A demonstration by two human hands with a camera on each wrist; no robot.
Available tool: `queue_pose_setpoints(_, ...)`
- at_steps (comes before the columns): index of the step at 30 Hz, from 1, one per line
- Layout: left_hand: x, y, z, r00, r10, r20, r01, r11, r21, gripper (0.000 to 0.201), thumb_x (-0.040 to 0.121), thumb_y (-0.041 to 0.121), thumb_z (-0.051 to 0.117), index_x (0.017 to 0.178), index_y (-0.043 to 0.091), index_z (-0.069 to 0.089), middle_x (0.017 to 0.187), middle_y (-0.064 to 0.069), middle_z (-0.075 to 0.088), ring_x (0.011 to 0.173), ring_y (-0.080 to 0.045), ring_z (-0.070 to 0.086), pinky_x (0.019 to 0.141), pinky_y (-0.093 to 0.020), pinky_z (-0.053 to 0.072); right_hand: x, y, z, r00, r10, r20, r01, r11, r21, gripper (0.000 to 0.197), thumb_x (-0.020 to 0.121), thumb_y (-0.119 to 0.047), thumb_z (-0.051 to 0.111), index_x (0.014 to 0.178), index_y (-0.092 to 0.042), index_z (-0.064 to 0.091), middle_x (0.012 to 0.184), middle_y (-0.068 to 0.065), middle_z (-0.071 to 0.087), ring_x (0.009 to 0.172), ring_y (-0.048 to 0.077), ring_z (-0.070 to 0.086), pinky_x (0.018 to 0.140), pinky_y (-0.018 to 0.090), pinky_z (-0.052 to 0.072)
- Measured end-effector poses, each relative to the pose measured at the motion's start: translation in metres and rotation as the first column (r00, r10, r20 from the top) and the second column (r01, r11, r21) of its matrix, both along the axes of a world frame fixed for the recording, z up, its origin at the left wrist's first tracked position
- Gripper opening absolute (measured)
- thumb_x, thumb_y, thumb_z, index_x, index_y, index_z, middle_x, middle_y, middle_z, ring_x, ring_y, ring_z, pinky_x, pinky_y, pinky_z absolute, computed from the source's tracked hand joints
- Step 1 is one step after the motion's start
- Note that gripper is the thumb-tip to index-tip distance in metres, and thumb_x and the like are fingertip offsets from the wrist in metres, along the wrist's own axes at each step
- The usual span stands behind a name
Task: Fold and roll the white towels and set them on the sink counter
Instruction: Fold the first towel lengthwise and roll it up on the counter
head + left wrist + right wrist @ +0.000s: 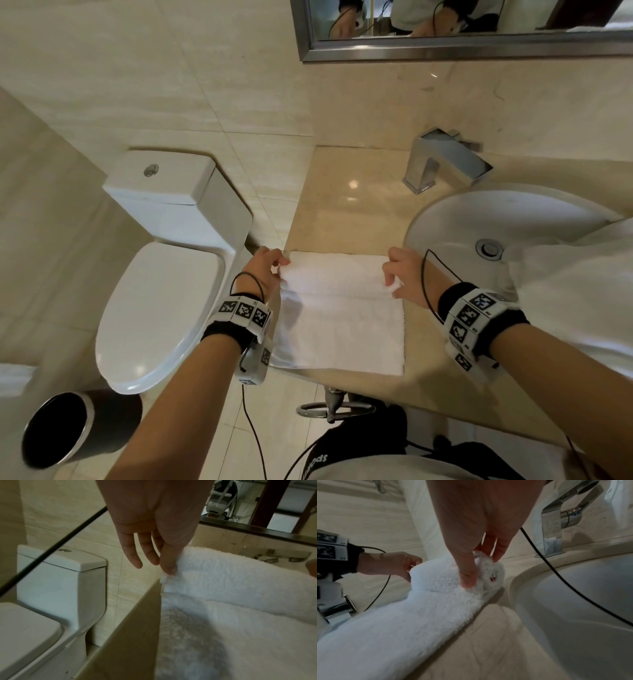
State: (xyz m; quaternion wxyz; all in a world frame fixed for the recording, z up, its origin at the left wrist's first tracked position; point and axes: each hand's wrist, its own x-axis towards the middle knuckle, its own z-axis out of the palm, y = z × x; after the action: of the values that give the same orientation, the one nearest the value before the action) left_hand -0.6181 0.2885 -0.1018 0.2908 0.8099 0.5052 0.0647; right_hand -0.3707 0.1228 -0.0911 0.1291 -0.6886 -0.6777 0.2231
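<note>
A folded white towel [339, 325] lies on the beige sink counter [342, 205], left of the basin. Its far end is curled over into a short roll [335, 274]. My left hand [270, 270] pinches the left end of that roll; the left wrist view shows thumb and fingertip on the towel [223, 601] at the counter's edge. My right hand [399, 277] grips the roll's right end, thumb pressed into the towel [436, 601] and fingers behind it. In the right wrist view my left hand [388, 564] holds the far end. The towel's near part lies flat.
A round white basin [496, 222] sits right of the towel, with a chrome tap [445, 161] behind it. A white toilet [164, 274] stands left of the counter, and a black bin [68, 428] on the floor. More white cloth [575, 281] drapes at the right. A mirror [479, 20] hangs above.
</note>
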Motion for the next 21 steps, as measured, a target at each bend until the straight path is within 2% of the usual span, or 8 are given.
queue_pose_setpoints(2, -0.002, -0.004, 0.0, 1.0, -0.011, -0.01, 0.011, 0.999, 0.03, 0.032, 0.073, -0.016, 0.058, 0.098, 0.004, 0.065, 0.097, -0.001, 0.042, 0.086, -0.014, 0.044, 0.07, 0.0, 0.03, 0.0, -0.006, 0.002, 1.0, -0.007, 0.01, 0.007, 1.0, 0.01, 0.018, 0.065, 0.0, 0.077, 0.079, 0.001, 0.066, 0.086, 0.001, 0.04, 0.08, 0.016, 0.038, 0.068, 0.025, 0.028)
queue_pose_setpoints(5, -0.006, -0.009, 0.002, 1.0, -0.014, -0.028, 0.014, 1.0, 0.003, 0.032, 0.075, -0.012, 0.064, 0.103, 0.003, 0.066, 0.103, 0.001, 0.04, 0.091, -0.015, 0.044, 0.079, -0.008, 0.03, 0.001, -0.012, 0.007, 0.998, -0.013, -0.059, 0.016, 0.999, 0.048, 0.005, 0.075, -0.004, 0.07, 0.078, 0.0, 0.069, 0.082, 0.001, 0.044, 0.075, 0.015, 0.043, 0.069, 0.027, 0.035)
queue_pose_setpoints(8, -0.015, -0.014, 0.003, 0.996, -0.058, -0.062, 0.058, 0.998, -0.015, 0.036, 0.077, -0.007, 0.065, 0.109, 0.008, 0.065, 0.107, 0.002, 0.041, 0.093, -0.018, 0.049, 0.082, -0.012, 0.033, 0.003, -0.012, 0.01, 0.998, -0.02, -0.064, 0.022, 0.999, 0.04, 0.016, 0.085, 0.0, 0.057, 0.08, 0.0, 0.073, 0.079, 0.001, 0.046, 0.068, 0.022, 0.05, 0.066, 0.032, 0.043)
queue_pose_setpoints(10, -0.02, -0.019, 0.004, 0.995, -0.069, -0.078, 0.068, 0.998, -0.017, 0.037, 0.08, -0.006, 0.061, 0.112, 0.011, 0.065, 0.11, 0.0, 0.042, 0.093, -0.019, 0.051, 0.086, -0.016, 0.036, 0.003, -0.011, 0.014, 0.997, -0.045, -0.056, 0.047, 0.999, 0.023, 0.017, 0.086, 0.002, 0.054, 0.091, -0.001, 0.069, 0.083, 0.003, 0.053, 0.076, 0.027, 0.058, 0.072, 0.03, 0.044)
queue_pose_setpoints(12, -0.023, -0.022, 0.006, 0.995, -0.07, -0.077, 0.069, 0.998, -0.016, 0.037, 0.082, -0.007, 0.056, 0.113, 0.011, 0.065, 0.114, -0.003, 0.044, 0.105, -0.021, 0.052, 0.092, -0.017, 0.036, 0.0, -0.01, 0.018, 0.99, -0.113, -0.079, 0.112, 0.993, -0.023, 0.022, 0.086, 0.0, 0.054, 0.107, -0.005, 0.06, 0.09, 0.004, 0.058, 0.084, 0.026, 0.06, 0.077, 0.029, 0.045)
queue_pose_setpoints(16, -0.022, -0.028, 0.013, 0.992, -0.077, -0.102, 0.077, 0.997, -0.01, 0.04, 0.086, -0.009, 0.044, 0.116, 0.007, 0.064, 0.128, -0.011, 0.043, 0.119, -0.023, 0.048, 0.094, -0.009, 0.027, -0.008, -0.003, 0.021, 0.989, -0.148, -0.008, 0.146, 0.982, -0.121, 0.048, 0.086, -0.005, 0.057, 0.132, -0.012, 0.046, 0.11, 0.006, 0.052, 0.099, 0.025, 0.057, 0.088, 0.031, 0.046)
queue_pose_setpoints(19, -0.018, -0.028, 0.018, 0.979, -0.115, -0.167, 0.115, 0.993, -0.01, 0.031, 0.09, 0.0, 0.045, 0.111, 0.009, 0.066, 0.136, -0.009, 0.039, 0.122, -0.023, 0.047, 0.099, -0.016, 0.03, -0.01, 0.002, 0.021, 0.984, -0.161, 0.074, 0.173, 0.966, -0.192, 0.047, 0.085, -0.012, 0.062, 0.129, -0.014, 0.047, 0.13, 0.008, 0.04, 0.114, 0.026, 0.047, 0.096, 0.032, 0.042)
queue_pose_setpoints(21, -0.015, -0.025, 0.023, 0.975, -0.123, -0.185, 0.12, 0.992, -0.025, 0.022, 0.092, 0.013, 0.048, 0.098, 0.009, 0.069, 0.143, -0.005, 0.037, 0.125, -0.023, 0.046, 0.103, -0.024, 0.03, -0.011, 0.006, 0.024, 0.978, -0.135, 0.16, 0.172, 0.955, -0.24, 0.044, 0.082, -0.021, 0.065, 0.122, -0.019, 0.049, 0.126, 0.005, 0.043, 0.118, 0.025, 0.04, 0.097, 0.032, 0.037)
